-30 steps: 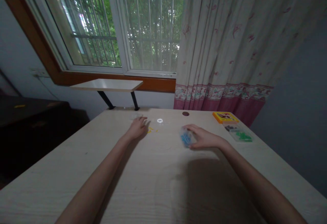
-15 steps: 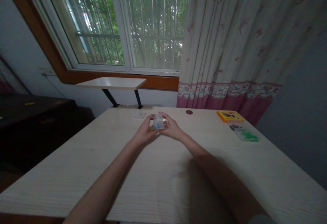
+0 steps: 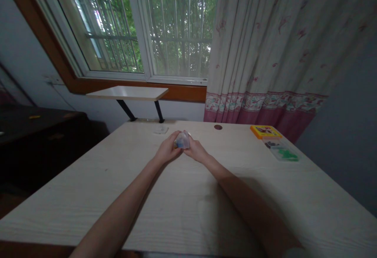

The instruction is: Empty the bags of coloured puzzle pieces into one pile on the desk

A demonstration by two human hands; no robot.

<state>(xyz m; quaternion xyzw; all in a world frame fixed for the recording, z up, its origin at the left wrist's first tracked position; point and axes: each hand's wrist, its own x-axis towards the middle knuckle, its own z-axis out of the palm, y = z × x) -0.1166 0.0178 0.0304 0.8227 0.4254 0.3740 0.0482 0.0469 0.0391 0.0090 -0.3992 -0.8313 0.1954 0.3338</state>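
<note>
- Across the lower view, a pale wood-grain table [image 3: 141, 218], with shadow over its near right part.
- Hanging at upper right, a cream cloth curtain [image 3: 250, 46] with pink flower motifs, a patterned band and a pink hem.
- Behind the table, a white-framed sliding window [image 3: 147, 34], barred, with green foliage beyond.
- At far left, a dark, low piece of furniture [image 3: 44, 126].
- Above the table's back edge, a white flat shelf [image 3: 129, 92] on slanting black supports.
- Over the middle of the table's far half, the bare left hand [image 3: 167, 149], with fingers curled in and pressed to one side of the box described below.
- Facing it, the bare right hand [image 3: 196, 150], likewise closed on the opposite side of the same box.
- Near the table's right edge, a flat orange-and-yellow box [image 3: 266, 131] with a printed top.
- Nearer along that edge, a clear flat case with green contents [image 3: 285, 154], just beside a clear case with dark contents [image 3: 271, 143].
- Between both hands, a small clear plastic box with blue inside [image 3: 183, 140]; too small to tell whether resting on the table or lifted.
- Near the shelf supports, a thin clear flat piece [image 3: 161, 130].
- Near the back edge, a reddish-brown round disc [image 3: 218, 127].
- By the left fingertips, a bit of yellow [image 3: 176, 145], position in or behind the box unclear.
</note>
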